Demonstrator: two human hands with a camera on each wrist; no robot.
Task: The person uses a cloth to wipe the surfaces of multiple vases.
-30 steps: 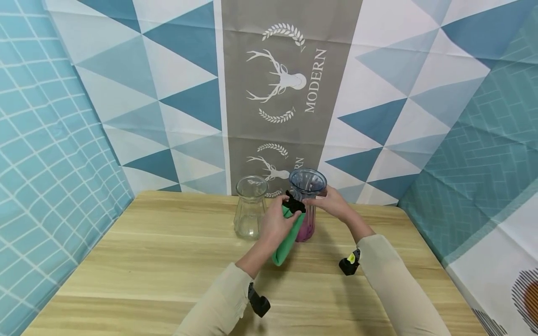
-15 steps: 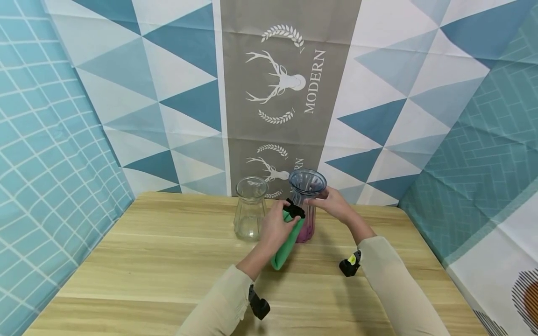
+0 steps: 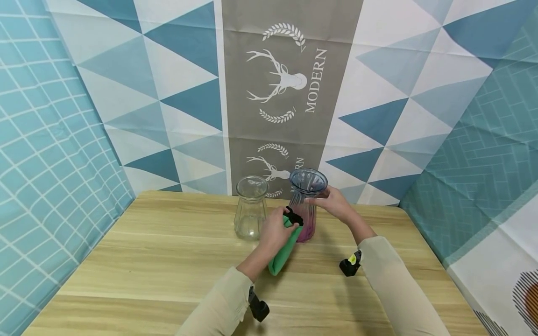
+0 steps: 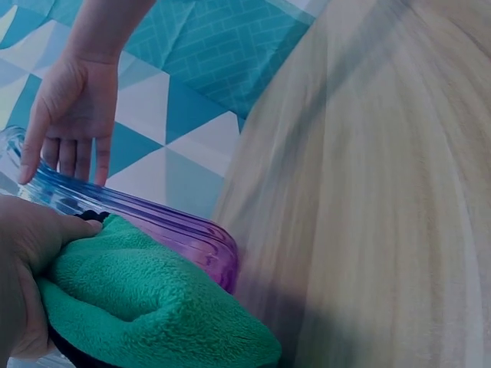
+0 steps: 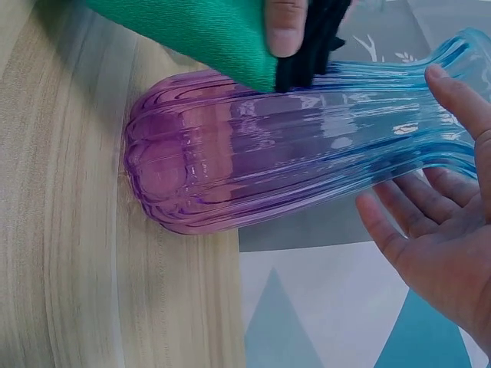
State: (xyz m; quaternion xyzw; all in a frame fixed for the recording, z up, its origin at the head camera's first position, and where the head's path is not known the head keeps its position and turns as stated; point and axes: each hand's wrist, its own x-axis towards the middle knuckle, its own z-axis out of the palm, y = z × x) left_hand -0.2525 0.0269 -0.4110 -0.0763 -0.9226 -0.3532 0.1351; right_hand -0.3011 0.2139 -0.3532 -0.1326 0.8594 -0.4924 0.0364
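A ribbed glass vase (image 3: 309, 212), blue at the flared rim and pink-purple at the base, stands upright on the table. My right hand (image 3: 334, 204) holds it around the neck, thumb in front and fingers behind, as the right wrist view also shows of the hand (image 5: 453, 222). In my left hand (image 3: 275, 232) is a folded green cloth (image 4: 161, 295) with a black edge, pinched between thumb and fingers. The cloth lies against or close to the vase's left side, its lower end hanging down. A clear glass vase (image 3: 249, 219) stands to the left, partly behind the left hand.
The wooden table (image 3: 147, 261) meets a patterned wall covering (image 3: 189, 93) just behind both vases. Blue tiled cloth (image 3: 42, 140) hangs at the left side. A small black device (image 3: 259, 305) sits at the left wrist, another device (image 3: 350, 264) at the right.
My left hand and the green cloth have slid downward along the vase's side, toward its base. The right hand and both vases have stayed in place.
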